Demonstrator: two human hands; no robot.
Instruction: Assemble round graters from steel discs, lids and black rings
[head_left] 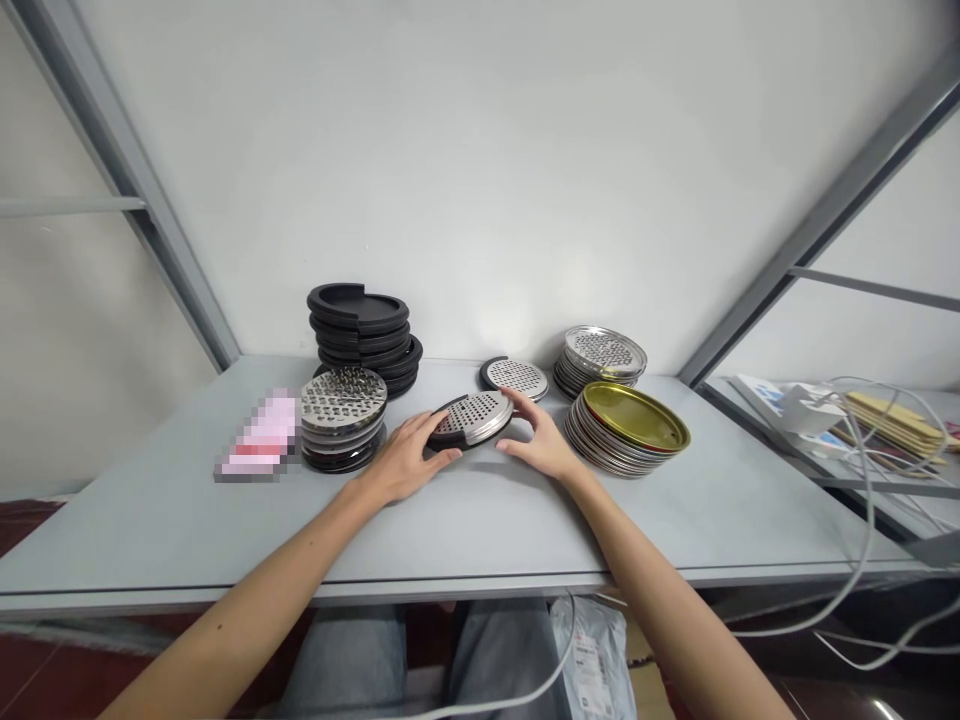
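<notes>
Between my hands is a round grater disc set (474,418), silver perforated plates in a partial black rim, tilted up on its right side above the grey tabletop. My left hand (409,455) holds its black left edge, fingers behind and thumb in front. On its right edge, my right hand (541,440) has the index finger on top and the thumb lower at the front. Left of it stands a stack of silver grater plates (343,400) on black discs. Gold-topped round lids (634,418) are stacked to the right. Behind lies another grater disc in a black rim (517,378).
A tall stack of black round holders (360,310) stands at the back left, and silver grater plates (604,352) are piled at the back right. A blurred pink item (262,435) lies at the left. White cables (866,500) hang by the right edge.
</notes>
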